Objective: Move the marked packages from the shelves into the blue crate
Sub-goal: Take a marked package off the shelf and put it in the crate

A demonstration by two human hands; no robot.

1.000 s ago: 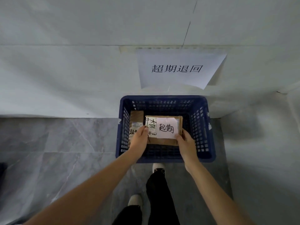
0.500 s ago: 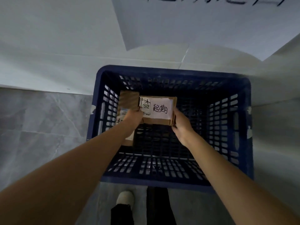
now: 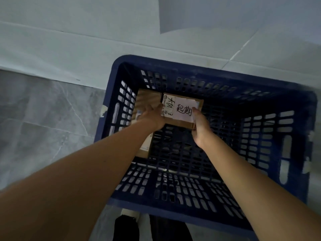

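The grip is two bare hands closed on one small cardboard package (image 3: 183,111). The left hand (image 3: 152,117) pinches its left edge and the right hand (image 3: 199,126) pinches its right edge near the bottom corner. The package is low inside the blue crate (image 3: 293,159), toward 11 o'clock of the crate's middle. I cannot tell if it touches the crate floor. It lies flat and face up. A pink note (image 3: 185,109) with black handwriting is stuck on top, and a white shipping label (image 3: 168,106) sits just left of the note.

A second cardboard package (image 3: 147,100) is in the crate too, at 9 o'clock, against the left wall. The left arm hides part of it.

The crate stands on a grey marble floor (image 3: 43,115), right beside a white wall (image 3: 69,40). A sheet of paper (image 3: 225,13) hangs on the wall at 12 o'clock. A shoe (image 3: 129,213) shows at 6 o'clock.
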